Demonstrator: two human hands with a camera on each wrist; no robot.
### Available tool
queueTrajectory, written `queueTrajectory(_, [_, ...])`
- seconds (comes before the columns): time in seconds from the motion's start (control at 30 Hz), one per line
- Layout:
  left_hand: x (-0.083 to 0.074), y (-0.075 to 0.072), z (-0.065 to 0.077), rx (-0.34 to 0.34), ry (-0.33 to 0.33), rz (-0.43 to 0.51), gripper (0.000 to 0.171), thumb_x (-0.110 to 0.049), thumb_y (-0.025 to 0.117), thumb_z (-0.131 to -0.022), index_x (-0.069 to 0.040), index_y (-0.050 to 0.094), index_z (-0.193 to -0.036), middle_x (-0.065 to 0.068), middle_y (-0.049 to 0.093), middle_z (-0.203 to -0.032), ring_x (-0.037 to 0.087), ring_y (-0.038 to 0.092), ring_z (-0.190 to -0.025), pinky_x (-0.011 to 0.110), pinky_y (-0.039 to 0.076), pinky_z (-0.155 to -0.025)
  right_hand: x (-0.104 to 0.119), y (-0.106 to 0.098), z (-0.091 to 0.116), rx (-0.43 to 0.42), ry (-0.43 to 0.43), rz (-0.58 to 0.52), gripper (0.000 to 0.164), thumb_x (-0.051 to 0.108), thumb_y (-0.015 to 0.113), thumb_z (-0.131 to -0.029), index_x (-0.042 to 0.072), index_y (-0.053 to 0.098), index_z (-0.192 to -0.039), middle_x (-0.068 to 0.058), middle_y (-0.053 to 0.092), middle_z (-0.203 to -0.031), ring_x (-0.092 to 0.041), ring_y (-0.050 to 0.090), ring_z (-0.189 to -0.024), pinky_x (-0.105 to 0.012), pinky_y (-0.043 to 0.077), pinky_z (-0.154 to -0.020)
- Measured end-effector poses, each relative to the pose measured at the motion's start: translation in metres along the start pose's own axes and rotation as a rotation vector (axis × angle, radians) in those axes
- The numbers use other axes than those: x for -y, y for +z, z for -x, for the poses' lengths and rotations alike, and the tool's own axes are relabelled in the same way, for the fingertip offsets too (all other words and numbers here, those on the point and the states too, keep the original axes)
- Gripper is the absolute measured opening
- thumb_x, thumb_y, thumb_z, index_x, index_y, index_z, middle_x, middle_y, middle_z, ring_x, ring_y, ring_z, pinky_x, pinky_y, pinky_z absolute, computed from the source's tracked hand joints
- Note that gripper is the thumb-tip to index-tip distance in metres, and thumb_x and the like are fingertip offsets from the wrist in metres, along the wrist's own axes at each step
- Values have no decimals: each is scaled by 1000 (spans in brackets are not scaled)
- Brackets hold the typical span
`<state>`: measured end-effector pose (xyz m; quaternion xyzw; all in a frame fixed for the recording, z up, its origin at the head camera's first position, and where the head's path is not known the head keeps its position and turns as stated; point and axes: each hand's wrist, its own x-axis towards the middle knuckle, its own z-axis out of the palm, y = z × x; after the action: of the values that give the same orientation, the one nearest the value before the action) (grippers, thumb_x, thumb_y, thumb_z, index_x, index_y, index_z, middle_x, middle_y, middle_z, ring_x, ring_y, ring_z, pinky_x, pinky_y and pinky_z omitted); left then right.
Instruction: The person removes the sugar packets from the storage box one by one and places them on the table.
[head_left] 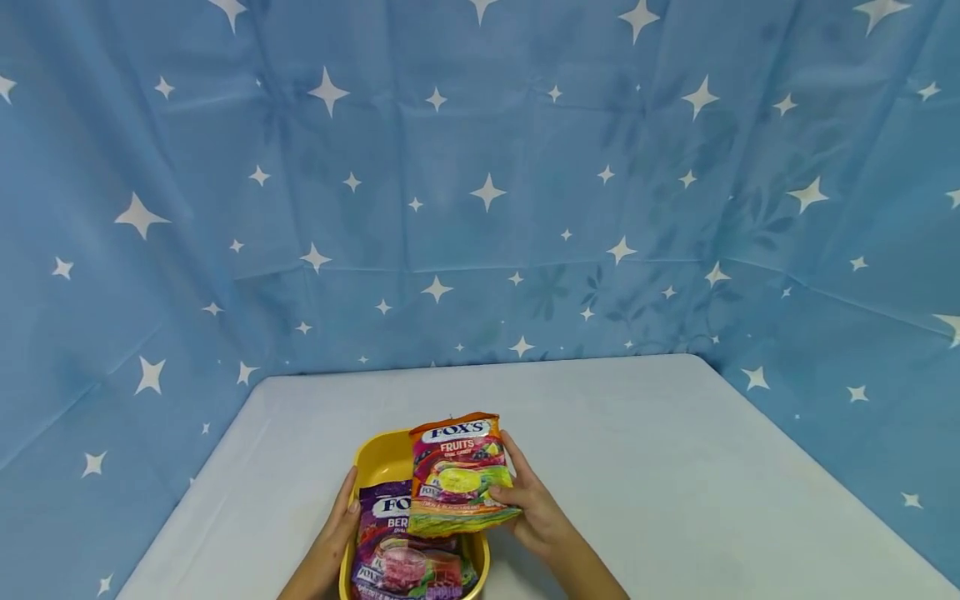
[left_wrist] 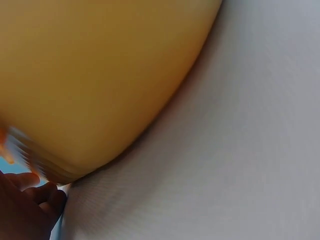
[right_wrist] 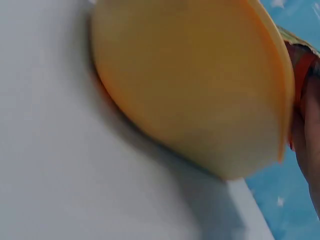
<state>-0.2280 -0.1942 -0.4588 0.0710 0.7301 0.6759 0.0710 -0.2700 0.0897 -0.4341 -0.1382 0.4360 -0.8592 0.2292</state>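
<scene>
An orange candy bag (head_left: 459, 475) marked FOX'S FRUITS is held up by my right hand (head_left: 536, 508), thumb across its front and fingers behind its right edge. The bag overlaps the right side of a yellow tub (head_left: 384, 457) in the head view. Inside the tub lies a purple candy bag (head_left: 390, 542) marked FOX'S, partly hidden by the orange one. My left hand (head_left: 333, 529) grips the tub's left rim, its thumb at the edge. In the right wrist view, the right hand (right_wrist: 311, 135) and part of the orange bag (right_wrist: 302, 67) show beyond the tub's rim.
The tub stands on a white-covered table (head_left: 637, 450) close to its near edge. Behind and on both sides hangs a blue curtain (head_left: 487, 233) with white stars.
</scene>
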Motion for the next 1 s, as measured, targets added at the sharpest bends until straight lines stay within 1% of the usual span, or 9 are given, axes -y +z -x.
queueTrajectory(0.07, [1,2,1,-8,-4,-12,60,-42,20,-100,-24,-15,-146,25,-10,-150,54,14,-130,55,40,-95,7,-12,1,-28,-6,-12,86,-9,43,-89,36,-1,-146,-22,7,-150,-28,55,-112,-37,49,-90])
queueTrajectory(0.17, [1,3,1,-21,-24,-8,60,-44,21,-99,-27,-13,-146,22,-10,-151,53,13,-131,56,39,-96,16,-28,3,-62,-25,-16,84,-10,41,-89,35,-2,-146,-21,6,-150,-26,56,-110,-35,50,-89])
queueTrajectory(0.3, [0,3,1,-22,-39,11,59,-46,22,-99,-31,-12,-145,20,-9,-152,52,14,-132,55,37,-97,26,-45,5,-80,-58,-12,83,-10,40,-90,34,-3,-146,-16,8,-148,-23,56,-109,-34,51,-87])
queueTrajectory(0.37, [0,3,1,-15,-42,18,60,-46,21,-99,-31,-13,-145,20,-10,-152,52,14,-132,55,38,-96,30,-52,6,-82,-68,-9,83,-11,38,-90,33,-3,-147,-14,10,-147,-23,57,-109,-34,51,-86])
queueTrajectory(0.53, [-1,2,2,-19,-30,1,59,-44,21,-99,-30,-13,-145,21,-10,-151,52,11,-132,57,36,-97,36,-64,7,-93,-68,6,82,-11,38,-90,34,-1,-147,-11,14,-144,-23,57,-107,-35,52,-85])
queueTrajectory(0.7, [-1,2,3,-31,-19,-20,58,-42,21,-100,-30,-11,-146,19,-10,-152,51,6,-134,59,30,-100,38,-74,8,-77,-57,53,81,-10,38,-91,35,-1,-146,-14,17,-142,-22,57,-107,-34,53,-85])
queueTrajectory(0.8, [-1,2,2,-46,-35,-32,59,-43,22,-99,-30,-10,-146,17,-8,-153,49,5,-135,59,26,-101,38,-77,9,-70,-51,71,81,-9,38,-91,36,-1,-146,-15,15,-143,-22,57,-107,-33,53,-84])
queueTrajectory(0.9, [-2,3,1,-57,-45,-51,60,-43,23,-99,-27,-9,-147,17,-8,-153,49,5,-135,60,25,-101,38,-81,9,-68,-51,78,81,-9,38,-91,36,-2,-146,-17,10,-146,-22,56,-108,-33,52,-85])
queueTrajectory(1.0, [-3,4,0,-61,-40,-67,60,-42,23,-99,-26,-9,-147,18,-8,-153,49,4,-135,60,24,-101,37,-82,9,-76,-48,84,81,-9,38,-91,36,-2,-146,-18,9,-146,-23,57,-107,-34,52,-85])
